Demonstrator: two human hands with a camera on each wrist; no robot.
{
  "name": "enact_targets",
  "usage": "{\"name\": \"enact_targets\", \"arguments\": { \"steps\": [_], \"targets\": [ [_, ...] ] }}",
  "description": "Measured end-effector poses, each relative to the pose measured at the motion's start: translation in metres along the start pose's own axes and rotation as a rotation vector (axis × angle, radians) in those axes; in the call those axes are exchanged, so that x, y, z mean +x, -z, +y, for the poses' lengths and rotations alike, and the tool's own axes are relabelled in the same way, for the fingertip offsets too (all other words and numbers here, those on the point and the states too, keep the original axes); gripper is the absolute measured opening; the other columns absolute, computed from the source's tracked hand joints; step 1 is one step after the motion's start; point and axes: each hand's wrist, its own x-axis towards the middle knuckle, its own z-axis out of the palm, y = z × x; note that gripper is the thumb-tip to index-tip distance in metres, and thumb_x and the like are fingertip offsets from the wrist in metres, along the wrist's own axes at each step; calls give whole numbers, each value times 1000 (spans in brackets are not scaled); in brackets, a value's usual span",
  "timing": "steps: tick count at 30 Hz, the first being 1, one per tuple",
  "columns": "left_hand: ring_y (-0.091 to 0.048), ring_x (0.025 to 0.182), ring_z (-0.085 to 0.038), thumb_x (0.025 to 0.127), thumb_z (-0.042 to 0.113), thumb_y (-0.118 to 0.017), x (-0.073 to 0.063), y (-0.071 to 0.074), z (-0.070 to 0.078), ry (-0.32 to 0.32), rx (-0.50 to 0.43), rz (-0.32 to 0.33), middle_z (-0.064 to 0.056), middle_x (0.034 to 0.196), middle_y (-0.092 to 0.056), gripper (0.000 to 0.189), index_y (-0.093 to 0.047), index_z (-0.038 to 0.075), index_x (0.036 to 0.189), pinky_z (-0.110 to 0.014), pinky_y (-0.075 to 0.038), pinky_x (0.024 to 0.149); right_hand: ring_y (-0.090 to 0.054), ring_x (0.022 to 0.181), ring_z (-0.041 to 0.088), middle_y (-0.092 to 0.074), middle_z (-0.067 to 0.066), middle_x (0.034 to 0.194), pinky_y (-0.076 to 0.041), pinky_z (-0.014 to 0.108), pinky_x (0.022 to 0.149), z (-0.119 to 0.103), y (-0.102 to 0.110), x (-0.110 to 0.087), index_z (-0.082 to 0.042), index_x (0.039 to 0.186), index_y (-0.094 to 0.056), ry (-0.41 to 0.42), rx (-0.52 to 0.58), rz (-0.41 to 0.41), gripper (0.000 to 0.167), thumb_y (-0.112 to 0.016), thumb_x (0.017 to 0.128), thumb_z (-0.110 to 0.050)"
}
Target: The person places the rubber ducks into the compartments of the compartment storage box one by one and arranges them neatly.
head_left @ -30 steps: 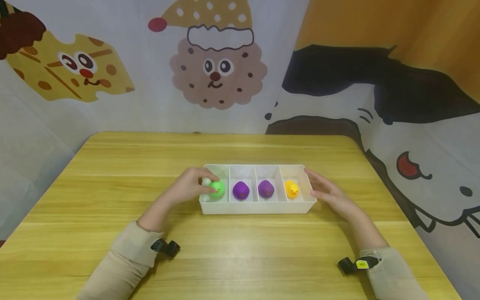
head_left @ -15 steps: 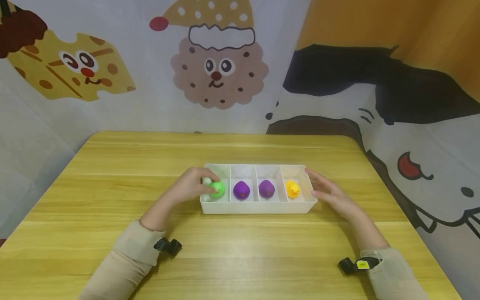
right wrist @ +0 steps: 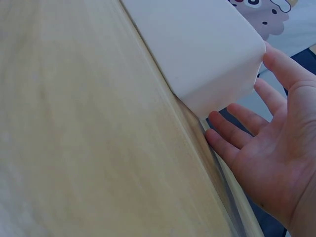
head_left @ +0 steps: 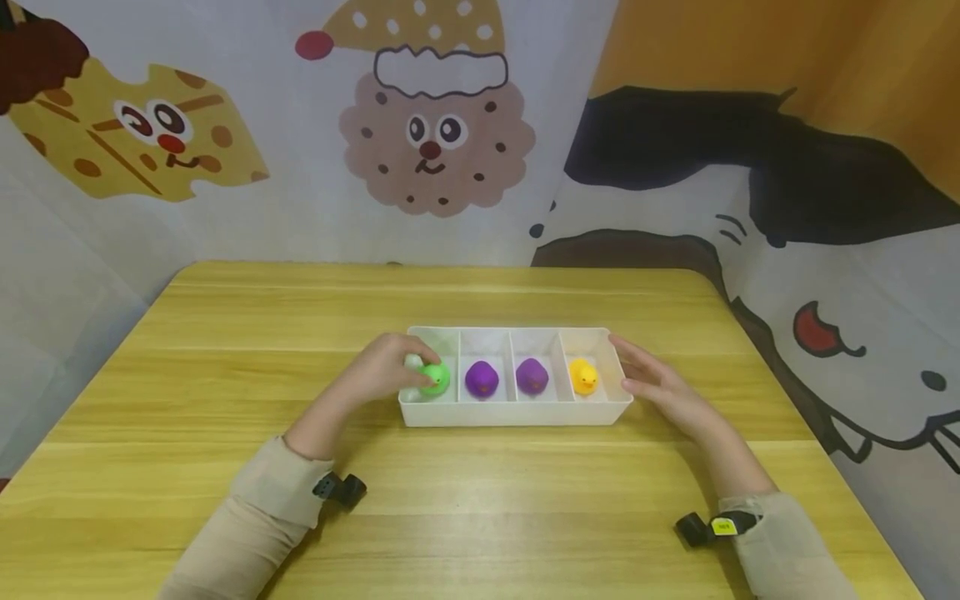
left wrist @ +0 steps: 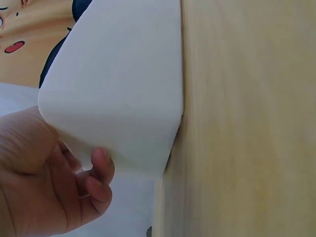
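A white box (head_left: 517, 415) with a row of compartments stands on the table. In its leftmost compartment sits a green toy duck (head_left: 437, 377), which my left hand (head_left: 382, 365) pinches with thumb and forefinger over the rim. The left wrist view shows the other fingers (left wrist: 101, 165) curled outside the box's end wall. Two purple toy ducks, one left (head_left: 482, 380) and one right (head_left: 532, 377), occupy the middle compartments. A yellow toy duck (head_left: 583, 377) is in the rightmost one. My right hand (head_left: 663, 392) touches the box's right end with fingers spread and fairly straight.
The wooden table (head_left: 480, 508) extends all around the box. Behind it hangs a cloth (head_left: 292, 225) printed with cartoon figures. Each sleeve cuff carries a small black wrist camera, one left (head_left: 341, 490) and one right (head_left: 701, 530).
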Motion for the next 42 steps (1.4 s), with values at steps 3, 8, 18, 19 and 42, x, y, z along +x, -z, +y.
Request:
{"name": "enact_targets", "arguments": {
  "steps": [3, 8, 18, 19, 42],
  "targets": [
    [-57, 107, -27, 78, 13, -78, 0, 0, 2, 24, 5, -8, -3, 107, -67, 27, -72, 11, 104, -51, -42, 95, -27, 134, 45, -18, 16, 156, -15, 67, 104, 0, 0, 0, -17, 153, -23, 9, 0, -7, 63, -51, 97, -8],
    [-58, 105, -25, 77, 14, -79, -1, 1, 4, 45, 31, -21, 0, 104, -68, 27, -72, 12, 103, -49, -43, 94, -27, 134, 46, -19, 17, 156, -15, 67, 104, 1, 0, 0, -16, 153, -23, 14, -3, -10, 63, -51, 97, -8],
    [-57, 106, -26, 77, 15, -79, -1, 2, 7, 61, 38, -37, -1, 107, -67, 29, -71, 11, 105, -50, -43, 94, -27, 134, 46, -17, 18, 156, -16, 67, 103, 1, 1, -1, -16, 153, -22, 19, -3, -14, 64, -50, 97, -7],
    [-57, 106, -26, 77, 16, -79, -1, 2, 7, 59, 37, -37, -1, 107, -67, 29, -71, 11, 105, -50, -42, 94, -27, 134, 46, -17, 18, 156, -16, 67, 103, 2, 1, -1, -16, 153, -22, 17, -7, -13, 64, -51, 97, -8],
    [-53, 64, -14, 84, 20, -75, -12, 15, 4, -148, 79, -23, -5, 108, -66, 31, -69, 6, 111, -32, -49, 60, -30, 133, 45, -20, 17, 155, -18, 67, 103, 2, -1, -1, -18, 153, -24, 10, -11, -10, 63, -52, 97, -9]
  ]
}}
